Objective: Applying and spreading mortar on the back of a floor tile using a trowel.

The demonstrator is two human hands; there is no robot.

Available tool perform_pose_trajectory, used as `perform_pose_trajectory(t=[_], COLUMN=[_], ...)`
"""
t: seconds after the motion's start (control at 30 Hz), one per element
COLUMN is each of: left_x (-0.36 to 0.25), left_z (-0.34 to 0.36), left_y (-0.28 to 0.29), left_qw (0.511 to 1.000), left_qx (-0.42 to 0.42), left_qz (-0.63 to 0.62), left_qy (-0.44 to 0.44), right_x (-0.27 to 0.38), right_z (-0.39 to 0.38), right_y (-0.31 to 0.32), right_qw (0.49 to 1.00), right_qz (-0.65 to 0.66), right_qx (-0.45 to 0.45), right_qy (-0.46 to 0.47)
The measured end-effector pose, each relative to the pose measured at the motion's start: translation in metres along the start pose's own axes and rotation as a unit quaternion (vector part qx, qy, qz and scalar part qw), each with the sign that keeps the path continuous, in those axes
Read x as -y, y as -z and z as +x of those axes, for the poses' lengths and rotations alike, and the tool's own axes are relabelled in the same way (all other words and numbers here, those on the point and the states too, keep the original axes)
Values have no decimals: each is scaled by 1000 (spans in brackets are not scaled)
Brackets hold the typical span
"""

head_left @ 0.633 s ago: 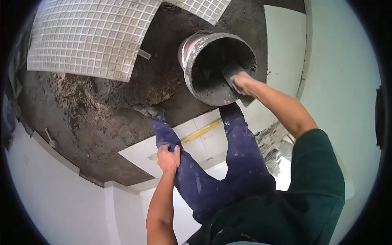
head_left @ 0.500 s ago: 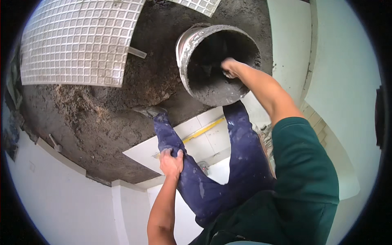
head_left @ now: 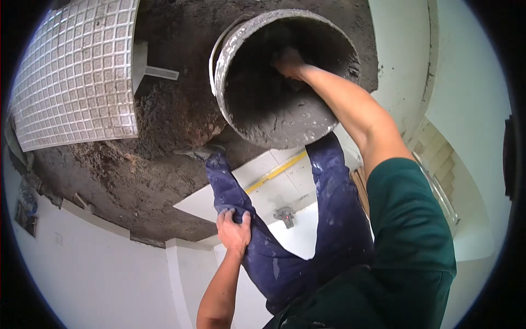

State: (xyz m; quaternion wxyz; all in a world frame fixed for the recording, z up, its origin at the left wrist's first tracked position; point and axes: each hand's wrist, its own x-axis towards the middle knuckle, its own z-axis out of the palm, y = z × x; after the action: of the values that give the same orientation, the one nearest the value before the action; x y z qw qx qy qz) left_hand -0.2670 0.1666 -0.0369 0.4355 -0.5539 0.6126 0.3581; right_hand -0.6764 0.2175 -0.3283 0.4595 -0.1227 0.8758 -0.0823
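Observation:
A large mortar-caked bucket [head_left: 290,123] is tipped so that its mouth faces me, with grey mortar smeared over its inner wall. My right hand [head_left: 289,63] reaches deep into it. The fingers are curled in a grip, but shadow hides what they hold. My left hand [head_left: 234,229] rests on my left leg near the knee, fingers and thumb apart over the blue, mortar-spotted trousers [head_left: 279,263]. It holds nothing.
A large tile [head_left: 76,77] stands at the left, its gridded back showing. Beside it juts a pale bar [head_left: 161,72]. Rough mortar [head_left: 109,181] covers the floor. A yellow level [head_left: 276,172] lies on white tiles [head_left: 267,163]. A small grey device [head_left: 285,216] sits between my legs.
My right hand has gone deeper into the bucket, toward its left side. The bucket appears larger and higher in view, while the tile appears further left. My left hand stays on the leg.

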Motion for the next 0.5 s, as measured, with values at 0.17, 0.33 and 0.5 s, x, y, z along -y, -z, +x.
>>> perform_pose_trajectory(t=[0.17,0.33,0.5], left_x=[-14,-21,-40], left_z=[-6,-10,-8], left_y=[0,-5,-6], left_qw=[998,995,993], left_qx=[9,22,43], left_qz=[58,98,105], left_qy=[-7,-8,9], right_x=[9,19,22], right_z=[9,-11,-39], right_y=[-2,1,-2], right_qw=[992,975,958], right_qz=[43,181,270], right_qx=[118,129,95], right_qy=[-6,-1,-12])
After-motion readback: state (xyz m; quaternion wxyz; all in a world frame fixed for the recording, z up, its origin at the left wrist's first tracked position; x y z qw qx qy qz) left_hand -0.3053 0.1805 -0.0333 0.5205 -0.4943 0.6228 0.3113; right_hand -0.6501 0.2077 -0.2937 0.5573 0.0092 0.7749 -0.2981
